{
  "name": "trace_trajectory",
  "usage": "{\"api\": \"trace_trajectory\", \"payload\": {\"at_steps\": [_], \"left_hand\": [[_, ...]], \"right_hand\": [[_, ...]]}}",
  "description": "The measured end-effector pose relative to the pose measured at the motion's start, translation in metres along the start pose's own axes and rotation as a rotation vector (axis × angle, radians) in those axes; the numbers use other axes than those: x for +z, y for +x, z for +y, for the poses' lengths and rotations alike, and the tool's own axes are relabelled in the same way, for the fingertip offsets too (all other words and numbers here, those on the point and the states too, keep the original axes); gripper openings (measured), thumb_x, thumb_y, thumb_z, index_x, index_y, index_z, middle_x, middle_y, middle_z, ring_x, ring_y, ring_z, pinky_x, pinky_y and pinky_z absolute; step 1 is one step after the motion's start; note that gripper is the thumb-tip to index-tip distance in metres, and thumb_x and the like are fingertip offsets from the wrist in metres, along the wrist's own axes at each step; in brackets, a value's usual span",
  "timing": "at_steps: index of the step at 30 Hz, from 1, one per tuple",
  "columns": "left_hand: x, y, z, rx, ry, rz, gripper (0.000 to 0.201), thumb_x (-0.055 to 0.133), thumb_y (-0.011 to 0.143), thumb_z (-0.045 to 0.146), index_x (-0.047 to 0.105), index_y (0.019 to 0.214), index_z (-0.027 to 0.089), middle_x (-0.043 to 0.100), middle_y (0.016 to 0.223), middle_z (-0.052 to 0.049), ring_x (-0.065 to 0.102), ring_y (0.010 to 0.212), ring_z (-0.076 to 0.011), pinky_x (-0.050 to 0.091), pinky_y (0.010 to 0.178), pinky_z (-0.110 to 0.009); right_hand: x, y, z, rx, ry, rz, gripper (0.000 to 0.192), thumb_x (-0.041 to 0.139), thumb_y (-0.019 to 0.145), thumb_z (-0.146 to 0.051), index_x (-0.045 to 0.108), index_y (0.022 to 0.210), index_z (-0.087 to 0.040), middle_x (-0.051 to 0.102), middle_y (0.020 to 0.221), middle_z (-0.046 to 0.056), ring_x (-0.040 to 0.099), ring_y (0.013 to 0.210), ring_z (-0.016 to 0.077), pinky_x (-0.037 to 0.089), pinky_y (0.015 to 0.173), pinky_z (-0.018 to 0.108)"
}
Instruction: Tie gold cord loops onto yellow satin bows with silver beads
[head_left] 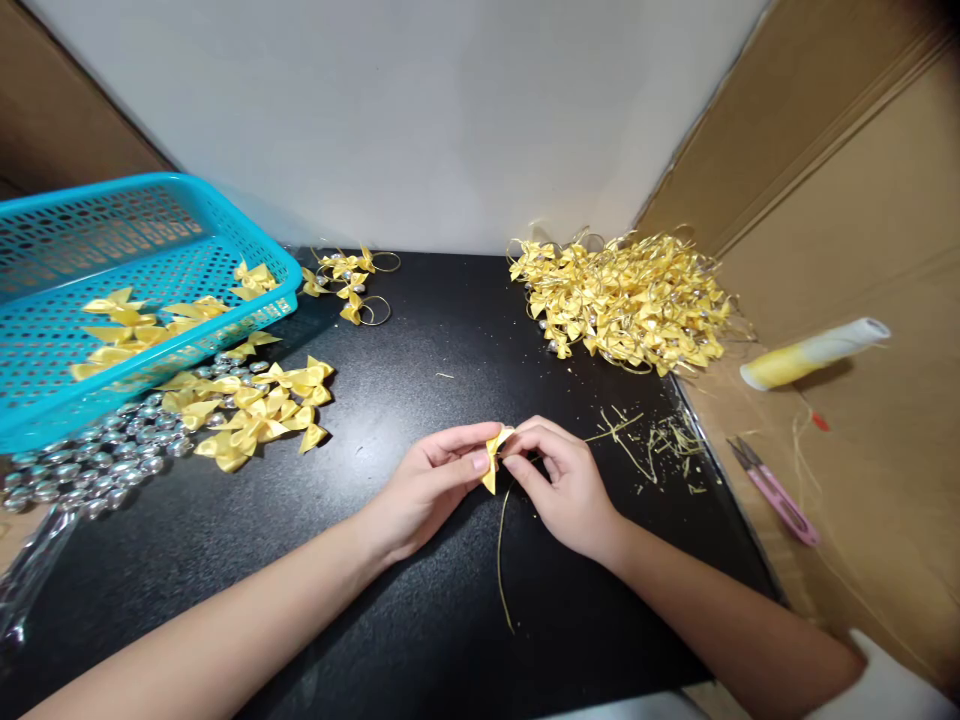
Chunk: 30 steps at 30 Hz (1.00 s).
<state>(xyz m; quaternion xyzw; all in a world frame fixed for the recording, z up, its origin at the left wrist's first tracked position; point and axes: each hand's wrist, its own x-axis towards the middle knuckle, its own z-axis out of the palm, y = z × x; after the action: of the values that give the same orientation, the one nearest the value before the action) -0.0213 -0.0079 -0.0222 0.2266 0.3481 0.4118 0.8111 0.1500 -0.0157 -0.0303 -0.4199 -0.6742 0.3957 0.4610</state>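
Note:
My left hand (431, 487) pinches a yellow ribbon bow (492, 462) between thumb and fingers, above the middle of the black tabletop. Close against it, my right hand (559, 482) is closed with thumb and fingertips together on a thin gold cord at the back of the bow. One length of this gold cord (501, 560) hangs down below the hands and curves toward the table's front. Another piece sticks out behind the right hand. The exact spot where the cord meets the bow is hidden by my fingers.
At left, a blue basket (255, 235) holds yellow bows; loose bows (262, 410) and silver beads (97, 460) lie before it. Finished-looking bows with cord loops (622, 300) are heaped at back right. Cord scraps (667, 445), pink thread snips (780, 500) and a yellow-white spool (814, 355) lie right.

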Motion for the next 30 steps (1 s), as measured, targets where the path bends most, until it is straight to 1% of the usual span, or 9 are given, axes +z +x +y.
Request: {"api": "trace_trajectory", "payload": {"at_steps": [5,9,12,15,16,18,22,26,30], "left_hand": [[-0.003,-0.001,-0.003,-0.007,0.014,-0.015,0.024,0.085,0.064,0.019,0.079,0.087,0.022,0.076,0.082,-0.002,0.065,0.076,-0.0122,0.046,0.081,-0.028],[-0.003,-0.001,-0.005,0.003,0.024,-0.018,0.024,0.085,0.064,0.019,0.079,0.087,0.022,0.074,0.074,0.0,0.062,0.069,-0.0105,0.046,0.077,-0.027],[-0.003,0.0,-0.004,0.044,0.039,0.035,0.025,0.086,0.063,0.019,0.079,0.087,0.022,0.074,0.076,-0.001,0.061,0.068,-0.0098,0.047,0.072,-0.024],[-0.002,0.0,-0.003,0.114,0.13,0.06,0.025,0.084,0.066,0.02,0.079,0.09,0.022,0.073,0.074,0.0,0.061,0.068,-0.0096,0.048,0.07,-0.023],[-0.002,0.0,-0.003,0.133,0.179,0.051,0.024,0.083,0.067,0.02,0.078,0.091,0.021,0.072,0.071,0.0,0.061,0.066,-0.0097,0.049,0.071,-0.023],[-0.001,-0.001,-0.002,0.154,0.273,0.028,0.025,0.082,0.07,0.02,0.078,0.095,0.02,0.071,0.071,-0.001,0.06,0.065,-0.0103,0.05,0.071,-0.024],[-0.001,-0.002,0.002,0.164,0.391,0.009,0.029,0.08,0.071,0.02,0.076,0.1,0.019,0.072,0.084,-0.004,0.062,0.07,-0.0122,0.051,0.073,-0.025],[0.0,0.0,0.005,0.202,0.49,-0.016,0.028,0.078,0.073,0.018,0.076,0.101,0.019,0.072,0.089,-0.006,0.062,0.071,-0.0129,0.051,0.071,-0.025],[0.003,0.002,0.008,0.228,0.518,-0.043,0.027,0.077,0.073,0.016,0.076,0.099,0.019,0.072,0.091,-0.006,0.062,0.073,-0.0132,0.052,0.07,-0.024]], "right_hand": [[0.002,0.0,-0.001,0.056,0.038,-0.025,0.014,0.059,0.086,-0.016,0.059,0.073,-0.02,0.052,0.069,-0.002,0.053,0.065,0.012,0.044,0.06,0.025],[0.003,0.0,-0.002,0.051,0.046,-0.011,0.013,0.06,0.086,-0.015,0.061,0.074,-0.02,0.054,0.07,-0.001,0.054,0.065,0.0124,0.045,0.06,0.025],[-0.001,0.0,-0.005,-0.075,-0.057,0.102,0.008,0.061,0.085,-0.014,0.064,0.085,-0.022,0.062,0.082,0.002,0.059,0.079,0.0164,0.049,0.071,0.031],[-0.007,0.0,-0.011,-0.261,-0.281,0.24,0.015,0.066,0.082,-0.014,0.067,0.093,-0.024,0.059,0.087,0.004,0.057,0.084,0.0188,0.047,0.076,0.037],[-0.008,0.0,-0.013,-0.301,-0.345,0.247,0.016,0.068,0.081,-0.015,0.068,0.093,-0.025,0.057,0.085,0.003,0.055,0.082,0.0185,0.046,0.075,0.037],[-0.008,0.001,-0.015,-0.331,-0.42,0.211,0.013,0.069,0.081,-0.017,0.07,0.091,-0.026,0.055,0.081,0.002,0.053,0.078,0.0177,0.044,0.073,0.036],[-0.004,0.003,-0.014,-0.241,-0.397,0.149,0.008,0.068,0.082,-0.019,0.072,0.086,-0.025,0.054,0.078,0.002,0.051,0.078,0.0172,0.043,0.071,0.034],[-0.004,0.005,-0.01,-0.129,-0.32,0.099,0.01,0.066,0.083,-0.016,0.07,0.079,-0.024,0.052,0.077,0.001,0.05,0.079,0.0173,0.043,0.071,0.032],[-0.006,0.007,-0.012,-0.169,-0.281,0.12,0.012,0.061,0.087,-0.016,0.064,0.078,-0.022,0.051,0.079,0.001,0.049,0.08,0.0172,0.042,0.073,0.033]]}}
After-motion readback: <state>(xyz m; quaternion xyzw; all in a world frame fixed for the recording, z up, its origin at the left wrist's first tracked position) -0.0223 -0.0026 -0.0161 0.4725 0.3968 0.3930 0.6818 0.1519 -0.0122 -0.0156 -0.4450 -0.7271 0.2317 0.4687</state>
